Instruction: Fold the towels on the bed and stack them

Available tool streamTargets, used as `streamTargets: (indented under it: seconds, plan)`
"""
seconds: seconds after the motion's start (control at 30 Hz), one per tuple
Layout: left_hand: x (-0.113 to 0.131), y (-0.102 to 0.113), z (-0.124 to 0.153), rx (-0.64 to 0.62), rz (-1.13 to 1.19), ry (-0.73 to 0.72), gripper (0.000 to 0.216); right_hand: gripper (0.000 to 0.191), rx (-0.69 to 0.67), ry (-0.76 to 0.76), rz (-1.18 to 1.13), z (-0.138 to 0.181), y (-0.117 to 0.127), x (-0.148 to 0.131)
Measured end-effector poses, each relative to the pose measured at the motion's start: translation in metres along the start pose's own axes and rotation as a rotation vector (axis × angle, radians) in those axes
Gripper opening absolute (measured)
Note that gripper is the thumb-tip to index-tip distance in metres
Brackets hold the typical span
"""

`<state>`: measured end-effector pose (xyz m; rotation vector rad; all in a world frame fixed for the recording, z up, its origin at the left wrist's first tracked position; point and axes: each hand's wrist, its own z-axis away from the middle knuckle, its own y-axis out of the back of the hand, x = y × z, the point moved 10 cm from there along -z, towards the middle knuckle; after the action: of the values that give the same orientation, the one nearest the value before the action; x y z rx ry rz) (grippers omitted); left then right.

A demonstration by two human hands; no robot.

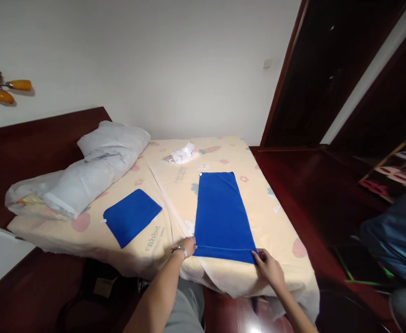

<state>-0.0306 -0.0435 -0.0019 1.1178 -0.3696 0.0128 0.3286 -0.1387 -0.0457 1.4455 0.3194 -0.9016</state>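
Blue cloth, smooth and bright, lies lengthwise on the bed [278, 226] in front of me: one long cloth [222, 210], flat from the near edge toward the middle, with a pale seam across its near end. Taking that cloth as the centre of a dial, the person's left hand [188, 244] is at seven o'clock, pinching the near corner, and the right hand [269, 267] is at five, its thumb and fingers closed on the other corner (the undersides of both grips are hidden from me).

At nine o'clock, well apart, a small cloth [132, 217] of the same blue lies untouched in a compact, tidy shape; I'd judge that one finished. The long cloth looks only part-way: its sides run straight and it lies smooth, yet it has not been brought down to anything so short, so the folding across its length seems to be what is left. Up at eleven o'clock sits a crumpled plastic bag [184, 153], and toward ten a bunched grey quilt [95, 169].
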Motion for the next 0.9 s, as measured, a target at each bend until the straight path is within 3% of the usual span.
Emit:
streamTargets:
  seconds: [0.17, 0.27, 0.33, 0.43, 0.53, 0.7, 0.9]
  plan:
    - [0.048, 0.02, 0.014, 0.151, -0.15, -0.167, 0.023, 0.048, 0.224, 0.152, -0.057, 0.003, 0.015, -0.011]
    - [0.076, 0.011, 0.024, 0.119, -0.18, -0.34, 0.019, 0.042, 0.341, 0.312, -0.013, 0.015, 0.028, -0.029]
    - [0.083, -0.003, 0.027, 0.031, -0.175, -0.396, 0.032, 0.035, 0.28, 0.464, 0.057, 0.024, 0.023, -0.047]
    - [0.076, -0.012, 0.026, -0.021, -0.176, -0.38, 0.046, 0.037, 0.052, 0.628, 0.174, 0.034, 0.003, -0.066]
    - [0.067, -0.009, 0.024, 0.013, -0.171, -0.363, 0.041, 0.044, -0.036, 0.603, 0.228, 0.03, -0.002, -0.064]
    - [0.058, -0.008, 0.022, 0.033, -0.145, -0.383, 0.05, 0.04, -0.025, 0.528, 0.132, 0.016, 0.006, -0.055]
    - [0.03, 0.003, 0.003, 0.139, 0.186, -0.157, 0.03, 0.041, -0.07, 0.231, -0.208, -0.015, 0.008, -0.026]
